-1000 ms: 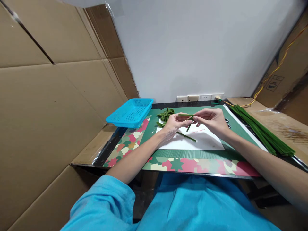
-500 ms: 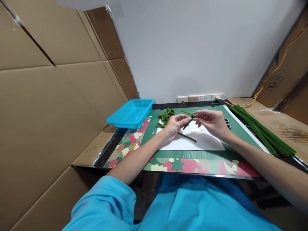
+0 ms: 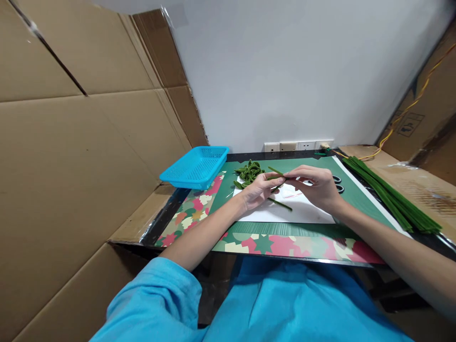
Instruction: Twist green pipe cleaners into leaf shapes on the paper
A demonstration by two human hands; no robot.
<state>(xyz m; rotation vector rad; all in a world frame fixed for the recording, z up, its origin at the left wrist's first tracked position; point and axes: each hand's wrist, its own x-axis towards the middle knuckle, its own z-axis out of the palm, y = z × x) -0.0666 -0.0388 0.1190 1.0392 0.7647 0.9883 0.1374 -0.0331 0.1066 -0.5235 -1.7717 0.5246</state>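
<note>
- A person in a blue shirt (image 3: 153, 294) sits or stands at a black table (image 3: 164, 211), both forearms reaching over its near edge.
- Nearer than the hands, the patterned border (image 3: 263, 244) of a green mat (image 3: 245, 228) shows red, cream and green shapes.
- A straight green length (image 3: 280, 204) slants out just below the left hand, over white paper (image 3: 285, 216); whether it rests there or is gripped cannot be told.
- The left hand (image 3: 259, 190) pinches a green chenille stem (image 3: 275, 170) between thumb and fingers, one end angling up past the fingertips.
- The right hand (image 3: 315, 185) meets it from the other side, thumb and fingers closed on the same stem; the exact crossing at the pinch is too small to read.
- Just beside the right hand, on its outer side, the ring handles of scissors (image 3: 341, 192) peek out, the rest hidden.
- Farther out to the right of the hands, a bundle of long green chenille stems (image 3: 392, 198) fans toward the near corner.
- Just beyond the left hand sits a heap of looped green pieces (image 3: 251, 170).
- Well to the left of the hands, a blue perforated plastic basket (image 3: 198, 182) stands near a tall cardboard panel (image 3: 81, 166).
- Beyond both hands, a row of sockets (image 3: 288, 147) lines the pale wall (image 3: 278, 71), with a yellow cord (image 3: 416, 102) climbing along a cardboard box (image 3: 432, 116) on the right.
</note>
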